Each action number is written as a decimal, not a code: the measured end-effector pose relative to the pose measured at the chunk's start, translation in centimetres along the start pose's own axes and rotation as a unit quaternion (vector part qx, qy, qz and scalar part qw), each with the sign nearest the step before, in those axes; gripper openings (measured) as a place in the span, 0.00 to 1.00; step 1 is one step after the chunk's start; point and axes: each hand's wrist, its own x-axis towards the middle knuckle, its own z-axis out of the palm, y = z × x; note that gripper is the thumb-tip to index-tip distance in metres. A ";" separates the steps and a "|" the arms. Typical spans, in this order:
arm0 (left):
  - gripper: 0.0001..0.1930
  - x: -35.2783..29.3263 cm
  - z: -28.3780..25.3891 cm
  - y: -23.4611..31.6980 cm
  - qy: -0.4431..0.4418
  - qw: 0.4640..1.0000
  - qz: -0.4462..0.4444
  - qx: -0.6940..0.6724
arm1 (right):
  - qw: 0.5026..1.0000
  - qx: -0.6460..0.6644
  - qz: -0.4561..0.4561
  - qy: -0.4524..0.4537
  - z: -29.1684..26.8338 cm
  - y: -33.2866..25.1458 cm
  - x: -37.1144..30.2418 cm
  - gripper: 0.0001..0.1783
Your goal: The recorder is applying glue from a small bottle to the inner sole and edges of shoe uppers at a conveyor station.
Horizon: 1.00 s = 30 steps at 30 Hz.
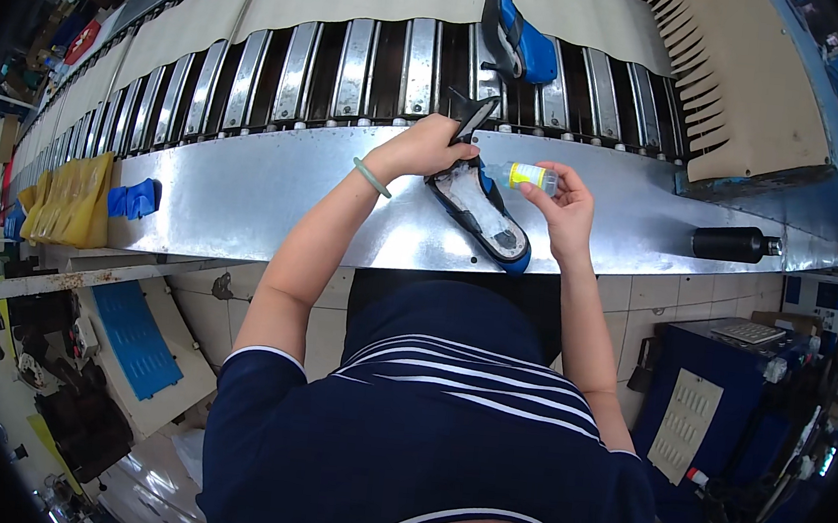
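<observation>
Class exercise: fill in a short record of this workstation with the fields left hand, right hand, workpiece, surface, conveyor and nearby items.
left hand: left hand presses on the shoe's upper end
right hand: right hand holds a small yellow-labelled bottle beside the shoe
workpiece: blue shoe, sole up
surface: shiny metal bench
conveyor: slatted belt carrying another blue shoe
nearby items: black cylinder, blue cloth, yellow bags

Right hand [565,207] pinches a small clear bottle [524,176] with a yellow label band; flat yellow packets [71,199] sit far left of the left hand [427,148].
</observation>
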 end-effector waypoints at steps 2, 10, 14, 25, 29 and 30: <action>0.22 0.0 -0.2 0.0 -0.001 1.000 -0.005 0.000 | 1.000 -0.028 -0.009 -0.007 0.4 -0.1 0.2 0.19; 0.22 0.3 -0.4 -0.3 -0.016 0.999 -0.037 -0.003 | 0.990 -0.133 -0.047 -0.024 0.6 0.3 1.3 0.19; 0.22 0.5 -0.5 -0.8 -0.027 0.997 -0.071 -0.024 | 0.999 -0.032 -0.006 -0.012 0.8 0.1 1.6 0.18; 0.21 0.6 -0.1 -1.7 -0.030 0.997 -0.064 -0.022 | 0.925 0.317 0.200 -0.070 -1.5 2.4 1.1 0.20; 0.21 -0.5 0.2 -0.9 0.009 0.999 -0.013 -0.035 | 0.896 0.389 0.185 -0.105 -2.6 3.5 -1.4 0.25; 0.20 -0.9 0.2 -0.4 0.018 0.999 -0.011 -0.035 | 0.913 0.359 0.169 -0.096 -2.7 3.6 -2.2 0.27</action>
